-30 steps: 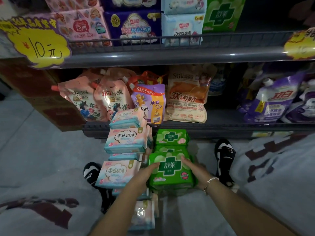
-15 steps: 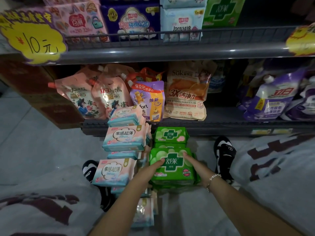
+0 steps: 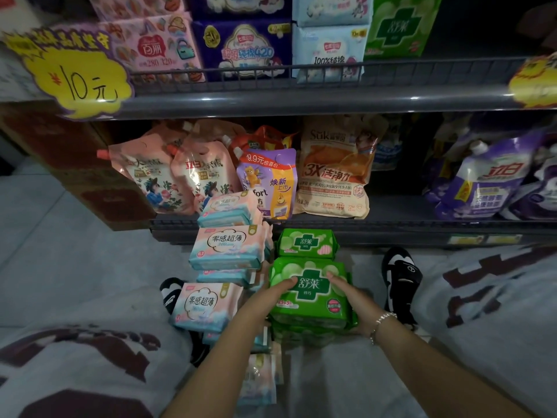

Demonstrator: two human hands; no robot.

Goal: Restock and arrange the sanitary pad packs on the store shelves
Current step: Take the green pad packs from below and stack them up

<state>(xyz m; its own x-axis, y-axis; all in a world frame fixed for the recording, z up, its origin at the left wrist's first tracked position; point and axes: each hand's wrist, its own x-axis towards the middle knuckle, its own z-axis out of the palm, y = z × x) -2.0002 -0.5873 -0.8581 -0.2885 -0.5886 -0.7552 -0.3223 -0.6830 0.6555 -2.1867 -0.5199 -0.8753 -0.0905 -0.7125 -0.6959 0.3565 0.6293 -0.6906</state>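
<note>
both hands are gripping the near green pad pack (image 3: 310, 292) at the top of the green stack on the floor, just right of the pink-and-blue pad packs (image 3: 227, 247). the left hand (image 3: 271, 294) is clamping the left edge, the right hand (image 3: 351, 300) the right edge. compared with a second ago, both thumbs are lying further in across the top face, nearer its printed cross. the pack is possibly sitting slightly higher; dim light prevents confirmation. the far green pad pack (image 3: 307, 243) is lying unchanged against the lower shelf (image 3: 422, 227).
</note>
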